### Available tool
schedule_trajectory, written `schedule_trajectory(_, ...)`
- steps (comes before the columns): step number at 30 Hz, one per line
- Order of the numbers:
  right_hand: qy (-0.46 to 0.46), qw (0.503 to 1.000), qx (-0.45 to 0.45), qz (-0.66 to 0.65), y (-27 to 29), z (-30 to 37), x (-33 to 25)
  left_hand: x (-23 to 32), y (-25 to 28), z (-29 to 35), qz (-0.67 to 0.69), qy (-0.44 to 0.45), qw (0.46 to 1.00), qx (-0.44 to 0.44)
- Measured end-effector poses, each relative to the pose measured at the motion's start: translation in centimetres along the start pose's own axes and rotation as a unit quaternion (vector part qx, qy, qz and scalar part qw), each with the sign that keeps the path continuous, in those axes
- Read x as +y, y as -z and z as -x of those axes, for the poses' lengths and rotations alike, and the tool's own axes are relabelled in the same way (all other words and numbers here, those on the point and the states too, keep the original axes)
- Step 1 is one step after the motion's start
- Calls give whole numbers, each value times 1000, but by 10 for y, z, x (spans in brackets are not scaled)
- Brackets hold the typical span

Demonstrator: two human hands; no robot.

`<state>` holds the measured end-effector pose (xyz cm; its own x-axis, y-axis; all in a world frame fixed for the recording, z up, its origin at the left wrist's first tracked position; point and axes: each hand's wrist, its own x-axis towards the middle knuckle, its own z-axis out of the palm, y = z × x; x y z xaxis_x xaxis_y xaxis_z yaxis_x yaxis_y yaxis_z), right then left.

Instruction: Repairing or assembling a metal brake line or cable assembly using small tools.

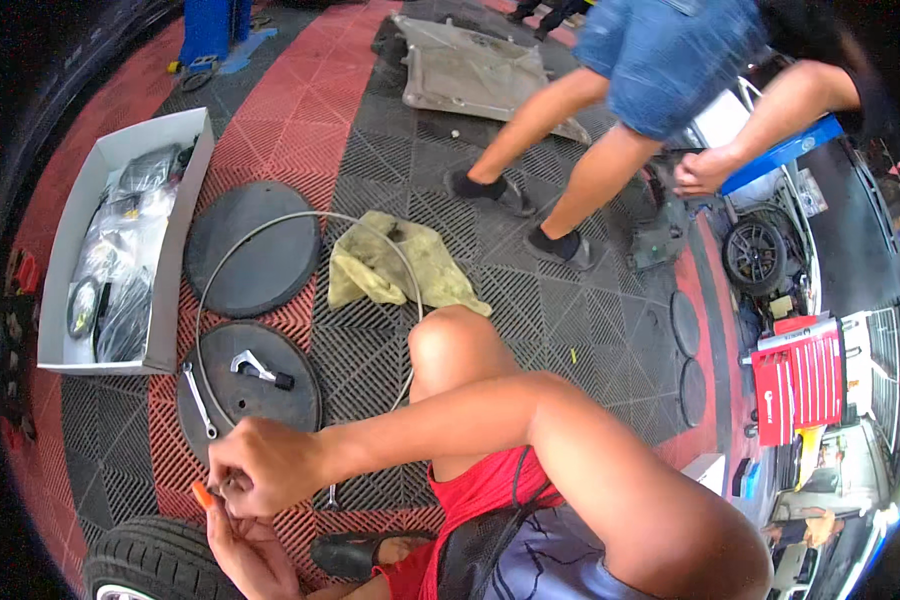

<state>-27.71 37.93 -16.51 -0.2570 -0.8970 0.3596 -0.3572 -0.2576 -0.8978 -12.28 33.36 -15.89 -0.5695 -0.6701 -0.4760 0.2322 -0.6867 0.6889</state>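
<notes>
My right hand (268, 465) is closed, knuckles up, at the lower left, where a thin grey hose (201, 330) runs down to it. The hose arcs in a big loop over the floor, and its other end passes behind my right forearm. Just below, my left hand (248, 552) pinches a small orange piece (202, 495) against the right hand's fingertips. The exact contact between the fingers is hidden. Beyond the hands, a silver tube cutter (255, 367) with a black knob lies on a round black pad (295, 410). A combination wrench (198, 402) rests at that pad's left edge.
A white box (195, 160) of bagged parts stands left. Another round pad (253, 250) and a yellowish cloth (395, 262) lie ahead. A tyre (155, 560) sits near my left hand. Another person (660, 80) stands far right, near a metal panel (480, 75) and a red tool cabinet (795, 385).
</notes>
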Motion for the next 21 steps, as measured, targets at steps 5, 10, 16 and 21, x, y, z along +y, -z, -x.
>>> schedule_trajectory(5, -242, 930, 30, -277, 32, -2, 6, -2, -35, -7, -26, -14, 998, 59)
schedule_trajectory(10, -356, 823, -13, -443, 49, -11, -5, 12, -28, -4, -172, -137, 972, 84)
schedule_trajectory(16, -357, 812, -30, -460, 46, -13, 1, 6, -27, -7, -256, -208, 944, 20)
schedule_trajectory(21, -369, 817, -58, -439, 48, -10, 6, -2, -27, -16, -248, -235, 940, -5)
